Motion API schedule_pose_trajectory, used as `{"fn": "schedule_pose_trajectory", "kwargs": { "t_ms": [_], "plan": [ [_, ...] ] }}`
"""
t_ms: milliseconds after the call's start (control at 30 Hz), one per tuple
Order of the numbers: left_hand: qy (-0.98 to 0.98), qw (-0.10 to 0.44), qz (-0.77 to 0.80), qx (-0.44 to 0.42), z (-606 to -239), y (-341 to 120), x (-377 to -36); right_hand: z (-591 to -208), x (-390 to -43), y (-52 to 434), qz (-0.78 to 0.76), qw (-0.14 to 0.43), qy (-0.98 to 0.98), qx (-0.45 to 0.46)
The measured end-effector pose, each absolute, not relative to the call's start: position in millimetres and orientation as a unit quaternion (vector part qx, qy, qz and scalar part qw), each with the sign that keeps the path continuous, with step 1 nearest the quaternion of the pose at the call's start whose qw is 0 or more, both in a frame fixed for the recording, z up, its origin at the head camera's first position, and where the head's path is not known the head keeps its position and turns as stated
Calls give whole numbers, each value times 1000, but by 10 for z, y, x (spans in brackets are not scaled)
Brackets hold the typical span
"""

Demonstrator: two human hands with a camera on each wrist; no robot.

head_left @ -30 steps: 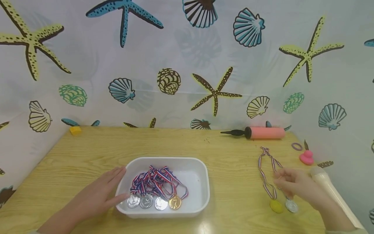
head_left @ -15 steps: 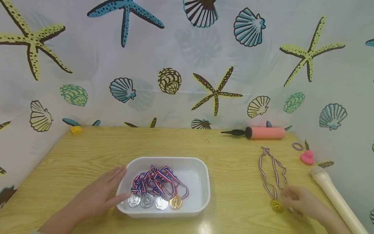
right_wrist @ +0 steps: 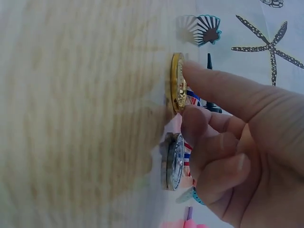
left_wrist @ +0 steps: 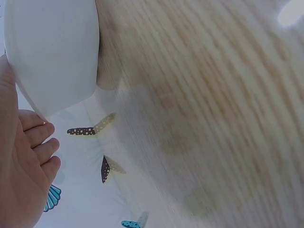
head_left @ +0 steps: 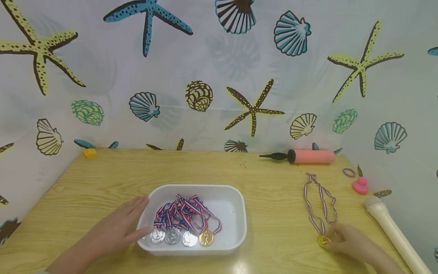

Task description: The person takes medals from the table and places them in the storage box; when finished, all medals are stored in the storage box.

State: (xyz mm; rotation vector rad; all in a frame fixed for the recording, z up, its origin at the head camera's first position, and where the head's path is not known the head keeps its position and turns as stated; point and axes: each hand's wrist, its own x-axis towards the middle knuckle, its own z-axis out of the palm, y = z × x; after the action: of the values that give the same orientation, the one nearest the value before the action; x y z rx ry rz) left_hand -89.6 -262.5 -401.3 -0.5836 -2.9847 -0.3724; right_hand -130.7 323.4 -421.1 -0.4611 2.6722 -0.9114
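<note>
Gold medal [right_wrist: 178,83], silver medal [right_wrist: 177,162] (red-white-blue striped ribbons [right_wrist: 187,158]), white tray [head_left: 226,217], pink-and-black pump [head_left: 313,156]

Hands [head_left: 118,230] at tray [head_left: 230,226] and medal [head_left: 322,241]

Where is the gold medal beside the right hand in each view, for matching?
Head: gold medal lower right, at the right hand.
Left wrist: not in it.
Right wrist: slightly right of and above centre, above the silver medal.
Shared landmark: starfish-and-shell backdrop, in all three.

Two gold medals [head_left: 206,237], at least four silver medals [head_left: 172,236], one tray [head_left: 230,222], one pump [head_left: 313,156], one yellow block [head_left: 90,153]
</note>
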Motion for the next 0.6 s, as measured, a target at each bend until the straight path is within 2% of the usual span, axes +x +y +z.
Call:
{"fn": "schedule_pose_trajectory", "kwargs": {
  "t_ms": [167,367,600],
  "plan": [
    [-973,43,-121,-193,-4003,-2625,-887,-4221,-1307,3205,-290,127,933,-173],
    [-972,46,-123,-194,-3993,-2627,-878,-4236,-1321,3189,-283,137,932,-182],
    [-973,47,-114,-195,-4002,-2627,-880,-4224,-1307,3154,-286,128,935,-166]
  ]
}}
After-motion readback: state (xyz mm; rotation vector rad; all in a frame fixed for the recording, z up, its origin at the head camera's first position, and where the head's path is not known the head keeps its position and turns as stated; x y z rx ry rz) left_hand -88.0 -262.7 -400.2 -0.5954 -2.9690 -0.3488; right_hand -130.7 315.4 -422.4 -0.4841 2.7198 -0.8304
